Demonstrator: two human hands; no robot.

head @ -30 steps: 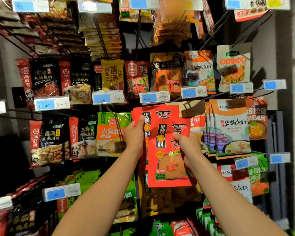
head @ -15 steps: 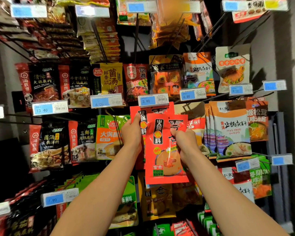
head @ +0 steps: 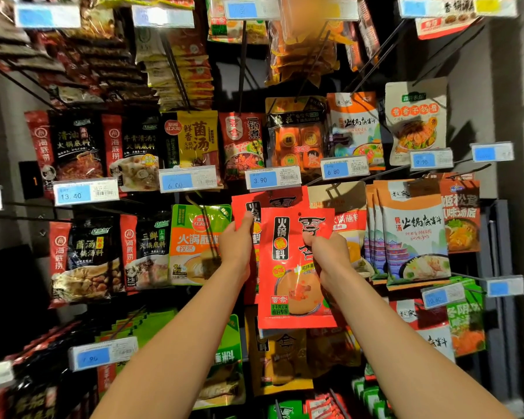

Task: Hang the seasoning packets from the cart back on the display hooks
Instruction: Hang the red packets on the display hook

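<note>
While upright, long axis vertical, red packet (head: 288, 267) sits below the 3.90 tag (head: 273, 178); right hand (head: 327, 255) pinches its upper right; left hand (head: 235, 246) holds rear packet (head: 248, 207). Hook likely above.

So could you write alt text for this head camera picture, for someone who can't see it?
Two bare hands hold red seasoning packets up to a shop's hook display: the right hand grips the front red packet, the left hand holds the red packet behind. Around them hang many other sauce packets and blue price tags.
</note>
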